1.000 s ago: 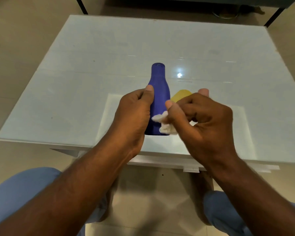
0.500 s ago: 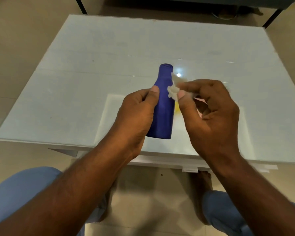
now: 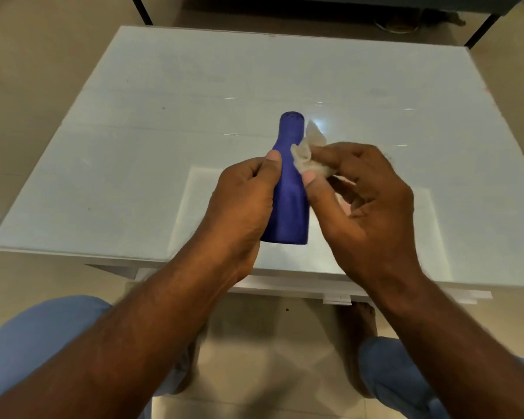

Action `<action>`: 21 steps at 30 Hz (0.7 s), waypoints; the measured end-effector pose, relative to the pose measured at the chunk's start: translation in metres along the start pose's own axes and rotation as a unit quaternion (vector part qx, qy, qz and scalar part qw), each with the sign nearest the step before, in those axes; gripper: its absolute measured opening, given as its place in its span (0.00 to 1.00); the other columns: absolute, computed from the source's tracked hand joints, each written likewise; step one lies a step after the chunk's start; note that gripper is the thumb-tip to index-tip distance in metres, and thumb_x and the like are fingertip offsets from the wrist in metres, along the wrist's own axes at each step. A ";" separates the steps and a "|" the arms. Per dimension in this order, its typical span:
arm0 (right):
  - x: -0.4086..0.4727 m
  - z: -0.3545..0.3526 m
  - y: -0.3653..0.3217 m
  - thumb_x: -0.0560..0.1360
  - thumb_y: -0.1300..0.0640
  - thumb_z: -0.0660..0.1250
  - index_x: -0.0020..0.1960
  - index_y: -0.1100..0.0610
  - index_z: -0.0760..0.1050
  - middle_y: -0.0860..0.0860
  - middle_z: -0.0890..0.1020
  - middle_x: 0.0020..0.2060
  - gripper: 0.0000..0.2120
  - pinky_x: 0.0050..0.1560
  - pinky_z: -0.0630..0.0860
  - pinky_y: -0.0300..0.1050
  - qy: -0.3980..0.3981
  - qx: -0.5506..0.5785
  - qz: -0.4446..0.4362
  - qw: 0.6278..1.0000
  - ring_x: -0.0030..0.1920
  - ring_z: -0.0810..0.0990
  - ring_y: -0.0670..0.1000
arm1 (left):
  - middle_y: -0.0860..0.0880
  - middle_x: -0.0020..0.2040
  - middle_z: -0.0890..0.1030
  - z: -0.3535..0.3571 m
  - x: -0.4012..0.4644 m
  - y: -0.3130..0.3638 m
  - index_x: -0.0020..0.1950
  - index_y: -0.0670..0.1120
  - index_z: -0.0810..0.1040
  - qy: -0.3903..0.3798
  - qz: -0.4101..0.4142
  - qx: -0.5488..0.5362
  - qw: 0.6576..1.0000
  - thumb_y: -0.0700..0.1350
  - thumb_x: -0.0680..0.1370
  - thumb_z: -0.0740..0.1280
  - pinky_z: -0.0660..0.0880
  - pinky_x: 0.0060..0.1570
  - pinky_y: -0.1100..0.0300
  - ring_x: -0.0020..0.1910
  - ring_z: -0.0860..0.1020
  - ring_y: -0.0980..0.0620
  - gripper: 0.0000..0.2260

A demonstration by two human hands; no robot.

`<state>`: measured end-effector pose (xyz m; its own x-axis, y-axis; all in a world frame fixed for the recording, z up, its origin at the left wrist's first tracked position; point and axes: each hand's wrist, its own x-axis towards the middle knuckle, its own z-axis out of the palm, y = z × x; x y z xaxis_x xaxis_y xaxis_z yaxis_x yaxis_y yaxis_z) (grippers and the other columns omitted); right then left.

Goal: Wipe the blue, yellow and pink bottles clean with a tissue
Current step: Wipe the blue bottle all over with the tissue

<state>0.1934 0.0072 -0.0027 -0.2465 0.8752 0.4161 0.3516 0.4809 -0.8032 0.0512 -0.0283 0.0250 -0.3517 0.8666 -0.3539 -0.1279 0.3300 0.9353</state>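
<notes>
- Left hand [image 3: 242,204]: curled round blue bottle [image 3: 289,189], thumb on its shoulder, forearm reaching forward.
- Right hand [image 3: 366,204]: pinching crumpled tissue [image 3: 307,155] between thumb and fingers, pressed against bottle's neck, just right of left thumb.
- Bottle upright over white table [image 3: 133,146].

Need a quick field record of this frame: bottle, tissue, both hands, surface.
bottle: dark blue plastic bottle, upright, base on the table
tissue: crumpled white tissue, against the bottle's neck and shoulder
left hand: grips the bottle's body
right hand: pinches the tissue between thumb and fingers
surface: glossy white table
yellow, pink bottles: not visible
</notes>
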 end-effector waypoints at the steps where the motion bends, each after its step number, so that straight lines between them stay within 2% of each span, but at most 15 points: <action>1: -0.001 0.000 0.000 0.82 0.52 0.71 0.56 0.56 0.87 0.49 0.85 0.52 0.10 0.61 0.82 0.63 -0.014 -0.011 -0.013 1.000 0.54 0.85 0.51 | 0.46 0.52 0.86 -0.001 0.000 0.001 0.50 0.52 0.80 0.011 -0.010 -0.018 1.000 0.54 0.85 0.61 0.83 0.57 0.46 0.54 0.85 0.42 0.11; 3: -0.005 0.000 -0.001 0.83 0.49 0.69 0.45 0.54 0.89 0.46 0.86 0.43 0.14 0.70 0.73 0.71 -0.037 -0.027 -0.026 0.999 0.45 0.85 0.50 | 0.41 0.54 0.86 -0.005 0.001 0.003 0.50 0.49 0.81 0.033 -0.023 -0.050 0.998 0.53 0.85 0.61 0.81 0.60 0.40 0.56 0.84 0.38 0.13; 5: -0.006 -0.002 -0.004 0.84 0.48 0.68 0.38 0.52 0.87 0.44 0.86 0.35 0.19 0.79 0.64 0.71 -0.046 0.000 -0.010 0.999 0.38 0.84 0.49 | 0.37 0.55 0.84 -0.007 0.002 0.002 0.47 0.48 0.81 0.043 -0.015 -0.047 0.998 0.53 0.85 0.61 0.79 0.62 0.36 0.57 0.82 0.34 0.15; 6: -0.006 -0.003 -0.006 0.84 0.49 0.68 0.37 0.53 0.86 0.44 0.86 0.35 0.20 0.79 0.64 0.71 -0.033 0.017 0.001 0.999 0.37 0.84 0.49 | 0.36 0.55 0.84 -0.007 0.002 0.002 0.46 0.48 0.81 0.040 -0.006 -0.043 0.998 0.54 0.86 0.60 0.78 0.62 0.35 0.58 0.82 0.33 0.15; 8: -0.005 -0.004 -0.005 0.85 0.52 0.68 0.43 0.57 0.88 0.43 0.88 0.39 0.16 0.73 0.75 0.68 0.013 0.039 0.025 0.999 0.42 0.86 0.48 | 0.40 0.51 0.85 -0.005 0.001 0.002 0.45 0.50 0.80 0.026 0.002 -0.035 0.999 0.54 0.86 0.59 0.80 0.61 0.38 0.54 0.83 0.36 0.15; 9: -0.003 -0.004 -0.004 0.84 0.54 0.68 0.49 0.59 0.88 0.46 0.88 0.45 0.13 0.68 0.81 0.60 0.028 0.044 0.034 0.998 0.47 0.87 0.47 | 0.45 0.48 0.86 -0.003 0.000 0.001 0.45 0.52 0.80 0.016 0.003 -0.030 0.999 0.54 0.86 0.59 0.81 0.60 0.40 0.52 0.84 0.39 0.15; 10: -0.002 -0.003 -0.004 0.84 0.55 0.69 0.54 0.60 0.87 0.49 0.88 0.50 0.10 0.62 0.84 0.51 0.032 0.046 0.038 0.998 0.52 0.87 0.48 | 0.48 0.46 0.86 -0.002 0.000 -0.001 0.46 0.53 0.80 0.007 0.002 -0.026 1.000 0.54 0.85 0.59 0.82 0.59 0.42 0.51 0.84 0.42 0.14; 11: -0.001 -0.003 -0.004 0.83 0.56 0.69 0.57 0.59 0.87 0.50 0.87 0.52 0.10 0.59 0.85 0.47 0.025 0.046 0.034 0.998 0.55 0.86 0.48 | 0.50 0.45 0.85 -0.001 -0.001 -0.001 0.46 0.53 0.80 0.003 0.001 -0.026 1.000 0.54 0.85 0.59 0.83 0.58 0.44 0.51 0.84 0.44 0.14; 12: -0.001 -0.003 -0.003 0.83 0.55 0.70 0.56 0.58 0.87 0.49 0.86 0.52 0.09 0.58 0.85 0.50 0.013 0.038 0.022 0.999 0.55 0.86 0.49 | 0.51 0.45 0.85 0.000 0.000 -0.001 0.46 0.53 0.80 0.005 0.002 -0.030 1.000 0.54 0.85 0.60 0.83 0.56 0.46 0.50 0.85 0.45 0.13; 13: -0.002 -0.003 -0.004 0.83 0.53 0.70 0.52 0.55 0.88 0.46 0.86 0.49 0.09 0.60 0.83 0.58 0.001 0.021 0.006 1.000 0.53 0.85 0.48 | 0.52 0.44 0.86 -0.001 0.001 -0.001 0.46 0.53 0.80 0.016 0.002 -0.039 0.999 0.54 0.85 0.60 0.84 0.54 0.48 0.49 0.85 0.47 0.13; 15: -0.005 -0.003 -0.003 0.83 0.49 0.69 0.43 0.50 0.87 0.44 0.86 0.42 0.13 0.69 0.74 0.72 -0.030 -0.006 -0.014 0.999 0.45 0.85 0.47 | 0.50 0.45 0.86 -0.004 0.003 0.002 0.47 0.52 0.80 0.040 0.005 -0.051 0.998 0.53 0.85 0.60 0.84 0.55 0.47 0.49 0.85 0.46 0.13; 17: -0.008 -0.003 -0.004 0.83 0.49 0.69 0.37 0.51 0.86 0.45 0.86 0.36 0.18 0.79 0.63 0.73 -0.045 0.008 -0.011 0.999 0.39 0.84 0.49 | 0.46 0.46 0.85 -0.007 0.005 0.002 0.45 0.52 0.80 0.053 0.030 -0.040 0.997 0.53 0.86 0.60 0.82 0.58 0.42 0.49 0.84 0.45 0.14; 18: -0.009 -0.003 -0.005 0.84 0.50 0.69 0.36 0.51 0.86 0.45 0.86 0.35 0.19 0.80 0.63 0.72 -0.036 0.016 -0.007 0.999 0.38 0.84 0.50 | 0.43 0.46 0.84 -0.008 0.005 0.003 0.43 0.51 0.79 0.057 0.042 -0.032 0.997 0.53 0.86 0.60 0.81 0.58 0.39 0.48 0.83 0.44 0.15; 20: -0.008 -0.004 -0.003 0.84 0.53 0.69 0.41 0.55 0.87 0.46 0.87 0.39 0.15 0.71 0.76 0.68 0.003 0.021 -0.003 1.000 0.41 0.85 0.47 | 0.38 0.49 0.83 -0.007 0.004 0.001 0.43 0.49 0.79 0.050 0.053 -0.027 0.997 0.54 0.86 0.60 0.79 0.59 0.37 0.48 0.83 0.40 0.16; 21: -0.007 -0.004 -0.002 0.83 0.54 0.70 0.46 0.57 0.86 0.48 0.87 0.43 0.11 0.65 0.82 0.59 0.019 0.021 -0.002 1.000 0.45 0.85 0.46 | 0.40 0.50 0.84 -0.006 0.004 0.001 0.45 0.49 0.80 0.040 0.050 -0.029 0.998 0.54 0.86 0.60 0.81 0.58 0.39 0.49 0.84 0.40 0.16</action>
<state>0.1979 0.0002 -0.0018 -0.2131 0.8750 0.4348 0.3120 0.4827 -0.8183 0.0442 -0.0271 0.0242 -0.4379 0.8610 -0.2587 -0.1416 0.2181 0.9656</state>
